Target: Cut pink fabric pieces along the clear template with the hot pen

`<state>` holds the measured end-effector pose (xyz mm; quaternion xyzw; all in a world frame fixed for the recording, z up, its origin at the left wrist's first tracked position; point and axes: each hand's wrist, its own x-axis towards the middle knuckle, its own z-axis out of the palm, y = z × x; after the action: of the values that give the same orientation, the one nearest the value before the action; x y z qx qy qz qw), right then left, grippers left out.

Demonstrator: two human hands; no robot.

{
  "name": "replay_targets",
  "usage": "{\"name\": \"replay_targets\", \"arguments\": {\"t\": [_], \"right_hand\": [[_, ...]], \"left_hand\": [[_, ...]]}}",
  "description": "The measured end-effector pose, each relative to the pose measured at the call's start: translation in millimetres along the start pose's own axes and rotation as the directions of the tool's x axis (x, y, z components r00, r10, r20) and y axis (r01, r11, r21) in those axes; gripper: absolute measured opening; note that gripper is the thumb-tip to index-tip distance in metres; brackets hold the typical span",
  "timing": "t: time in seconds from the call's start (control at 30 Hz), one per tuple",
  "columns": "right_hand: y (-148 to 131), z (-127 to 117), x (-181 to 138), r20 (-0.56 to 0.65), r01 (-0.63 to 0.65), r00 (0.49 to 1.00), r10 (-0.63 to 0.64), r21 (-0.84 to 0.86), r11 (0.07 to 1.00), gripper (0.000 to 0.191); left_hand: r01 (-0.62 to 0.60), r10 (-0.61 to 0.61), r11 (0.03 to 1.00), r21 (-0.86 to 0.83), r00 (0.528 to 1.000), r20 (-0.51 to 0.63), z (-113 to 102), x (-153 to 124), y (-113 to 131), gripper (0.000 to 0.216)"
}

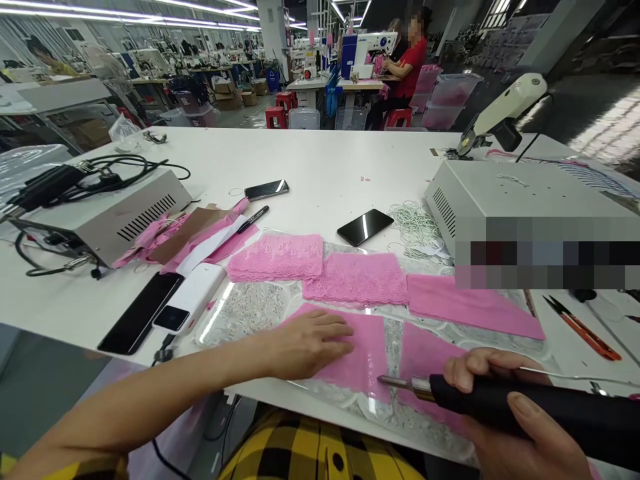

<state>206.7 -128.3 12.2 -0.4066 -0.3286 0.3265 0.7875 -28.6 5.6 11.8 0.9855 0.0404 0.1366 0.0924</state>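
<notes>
1. Pink fabric panel [369, 343] lies flat before me on a clear sheet [250, 307]; I take it as the clock's centre.
2. On it rests my left hand [310, 343], palm down, fingers slightly spread, gripping nothing.
3. My right hand [533, 427] wraps a black-handled pen tool [485, 407] at 4 o'clock; its metal tip is at the panel's right edge, contact unclear to me.
4. At 3 o'clock, across a narrow gap, lies a second pink panel [427, 347], partly beneath the tool.
5. Pink lace stacks sit near 11 [277, 257] and at 12 [356, 279].
6. Beyond, toward 12, lies a black smartphone [365, 227]; a pale string tangle [416, 227] sits at 1.
</notes>
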Motion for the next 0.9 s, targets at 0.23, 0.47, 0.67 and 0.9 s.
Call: {"name": "replay_targets", "arguments": {"t": [0.23, 0.47, 0.67, 0.9], "right_hand": [[-5.1, -1.0, 5.5, -0.007, 0.071, 0.997, -0.072, -0.019, 0.997, 0.017], [-12.0, 0.5, 27.5, -0.123, 0.157, 0.978, -0.168, -0.097, 0.983, 0.016], [1.0, 13.2, 43.5, -0.127, 0.199, 0.969, -0.212, -0.110, 0.974, 0.017], [13.3, 22.7, 50.2, -0.111, 0.242, 0.958, -0.265, -0.185, 0.952, 0.018]], "left_hand": [[-0.003, 0.002, 1.000, 0.011, 0.996, 0.092, 22.9, 12.7, -1.4, 0.038], [0.008, -0.009, 1.000, 0.010, 0.996, 0.088, 22.0, 1.2, 15.5, 0.044], [0.052, -0.054, 0.998, 0.029, 0.995, 0.087, 17.8, -12.0, 20.9, 0.045], [0.172, -0.168, 0.974, 0.150, 0.985, -0.037, 12.6, -46.5, 22.0, 0.041]]}}
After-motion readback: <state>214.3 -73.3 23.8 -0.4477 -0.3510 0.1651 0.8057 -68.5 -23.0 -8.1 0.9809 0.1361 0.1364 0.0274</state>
